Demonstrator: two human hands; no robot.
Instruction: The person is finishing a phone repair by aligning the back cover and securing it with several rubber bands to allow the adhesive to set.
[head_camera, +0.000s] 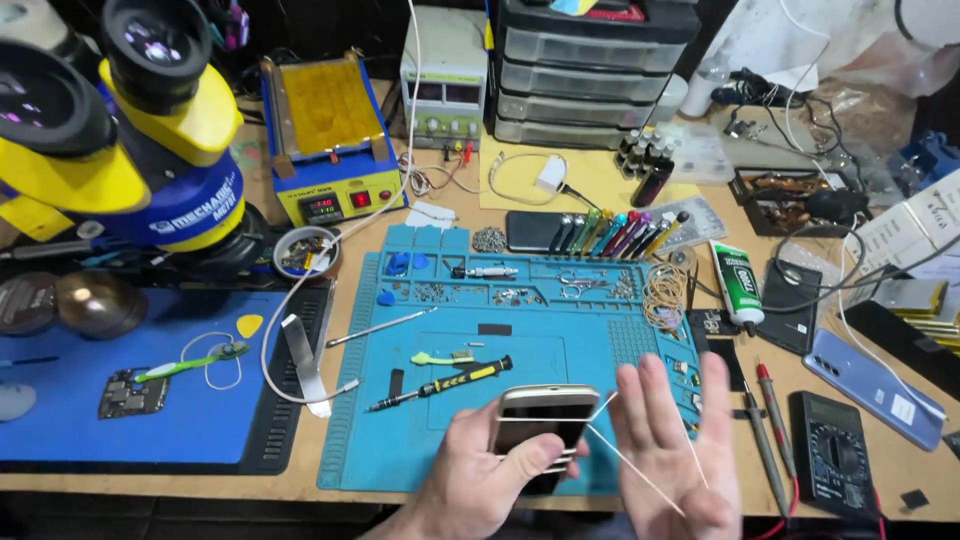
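Gold-edged phone (545, 425) gripped by left hand (480, 475); right hand (675, 450) open-palmed, fingers spread, pinching thin wire (635, 470).

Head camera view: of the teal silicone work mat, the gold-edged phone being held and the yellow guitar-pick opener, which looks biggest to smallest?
1. Teal silicone work mat
2. Gold-edged phone, in the left hand; nearness enlarges it
3. Yellow guitar-pick opener

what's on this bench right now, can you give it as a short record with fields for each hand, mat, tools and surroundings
left hand: left hand grips a phone with a pale edge and dark screen
right hand: right hand open, fingers spread, thin white strands running across it
mat: blue work mat under both hands
tools on mat: black and yellow screwdriver, tweezers
left side: yellow and blue microscope, circuit board
right side: multimeter, blue phone, glue tube
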